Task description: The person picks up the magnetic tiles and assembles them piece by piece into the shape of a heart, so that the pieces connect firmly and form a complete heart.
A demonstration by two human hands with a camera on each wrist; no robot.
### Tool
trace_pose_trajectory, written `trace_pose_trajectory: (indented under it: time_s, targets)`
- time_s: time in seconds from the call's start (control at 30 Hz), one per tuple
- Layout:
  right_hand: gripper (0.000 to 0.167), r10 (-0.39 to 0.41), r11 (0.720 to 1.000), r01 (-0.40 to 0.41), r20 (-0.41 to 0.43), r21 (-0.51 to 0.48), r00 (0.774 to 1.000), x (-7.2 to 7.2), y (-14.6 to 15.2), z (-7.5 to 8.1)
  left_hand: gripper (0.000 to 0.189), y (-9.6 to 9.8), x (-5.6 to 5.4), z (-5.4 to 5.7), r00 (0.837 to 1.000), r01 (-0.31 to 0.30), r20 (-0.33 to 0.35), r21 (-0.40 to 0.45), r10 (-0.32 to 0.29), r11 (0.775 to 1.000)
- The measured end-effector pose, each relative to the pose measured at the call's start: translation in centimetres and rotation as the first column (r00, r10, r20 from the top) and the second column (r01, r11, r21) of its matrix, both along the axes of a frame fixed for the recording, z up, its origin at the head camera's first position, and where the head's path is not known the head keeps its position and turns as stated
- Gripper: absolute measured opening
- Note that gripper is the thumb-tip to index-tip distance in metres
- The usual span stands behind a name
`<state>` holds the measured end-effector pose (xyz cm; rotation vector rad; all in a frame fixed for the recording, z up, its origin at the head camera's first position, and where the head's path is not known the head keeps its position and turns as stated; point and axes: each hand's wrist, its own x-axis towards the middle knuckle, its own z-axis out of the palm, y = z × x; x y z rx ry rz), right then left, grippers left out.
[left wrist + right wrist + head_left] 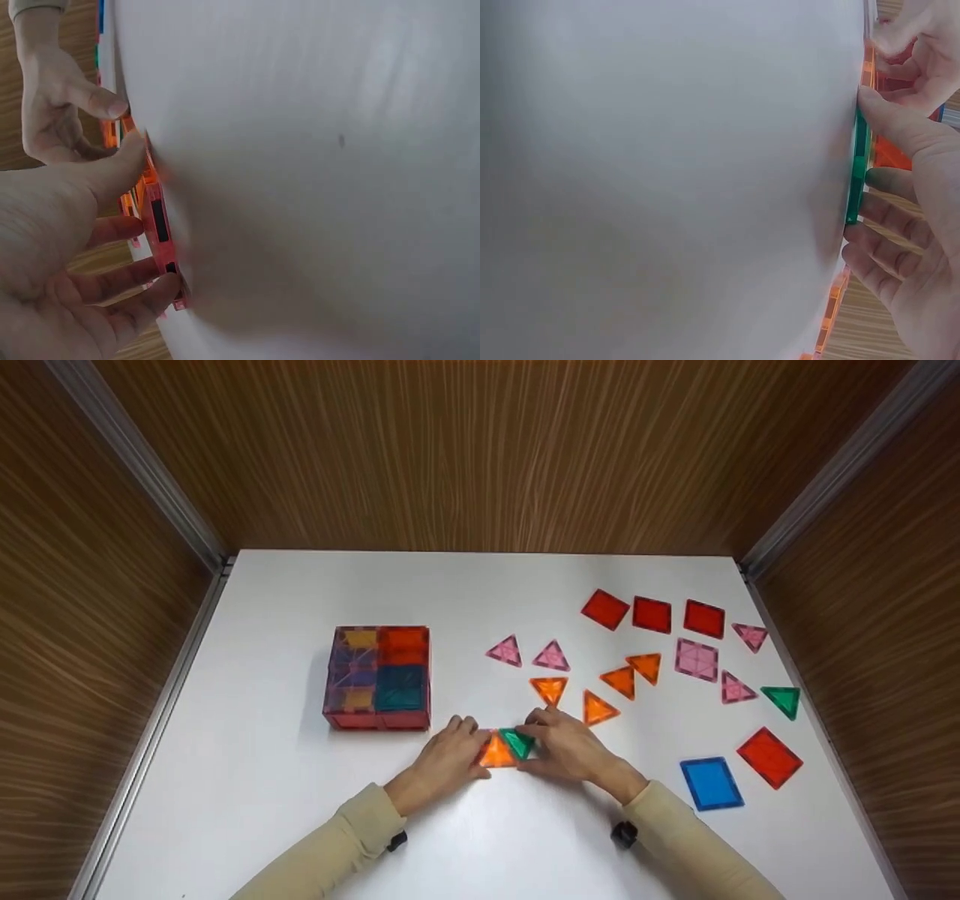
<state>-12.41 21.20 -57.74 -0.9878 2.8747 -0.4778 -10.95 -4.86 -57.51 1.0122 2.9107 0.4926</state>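
Observation:
Three translucent magnetic tiles lie side by side between the hands near the middle of the white table. An orange triangle tile [496, 753] is in the centre, and a green triangle tile [517, 743] adjoins its right side. My left hand [448, 754] pinches a pinkish-red tile [159, 221] at the left end, mostly hidden under the fingers in the head view. Thumb and fingers of my right hand [568, 745] grip the edge of the green tile [858, 165]. Both thumbs are on the near side of the row, close to the orange tile.
A box-like block of tiles [377, 720] stands left of the hands. Loose orange triangles [618, 682], pink triangles [553, 656], red squares [652, 615], a pink square [697, 659], a green triangle [784, 701] and a blue square [712, 784] lie behind and to the right. Wood-grain walls surround the table.

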Motion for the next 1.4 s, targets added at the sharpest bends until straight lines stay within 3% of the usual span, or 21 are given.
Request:
trace_pose_trajectory:
  time_s: [0.4, 0.53, 0.67, 0.9, 1.07, 1.4]
  targets:
    - [0.051, 0.033, 0.999, -0.034, -0.011, -0.034, 0.999, -0.2, 0.5, 0.2, 0.047, -0.4, -0.6, 1.2, 0.997, 0.062, 0.057, -0.041, -0.059, 0.997]
    - [0.034, 0.072, 0.995, -0.076, -0.058, -0.066, 0.996, -0.6, 0.7, 0.2, 0.034, -0.6, -1.1, 1.7, 0.991, 0.098, 0.095, -0.017, -0.096, 0.995]
    - [0.021, 0.070, 0.992, -0.079, -0.087, -0.097, 0.994, -1.4, 0.8, 0.3, 0.026, -0.6, -1.7, 2.2, 0.988, 0.095, 0.120, 0.036, -0.099, 0.995]
    - [0.015, 0.022, 0.983, -0.021, 0.000, -0.181, 1.000, -3.0, 0.8, 0.4, 0.014, 0.0, -3.1, 2.9, 0.999, 0.036, -0.005, 0.128, -0.035, 0.991]
    - [0.014, -0.024, 0.978, 0.029, 0.025, -0.206, 0.999, -4.0, 0.5, 0.3, 0.004, 0.7, -4.4, 3.2, 0.999, -0.015, -0.032, 0.101, 0.019, 0.995]
    - [0.009, -0.048, 0.968, 0.049, 0.012, -0.245, 0.999, -6.2, -0.6, 0.2, 0.008, 1.1, -6.5, 3.6, 0.979, -0.118, -0.157, 0.064, 0.127, 0.991]
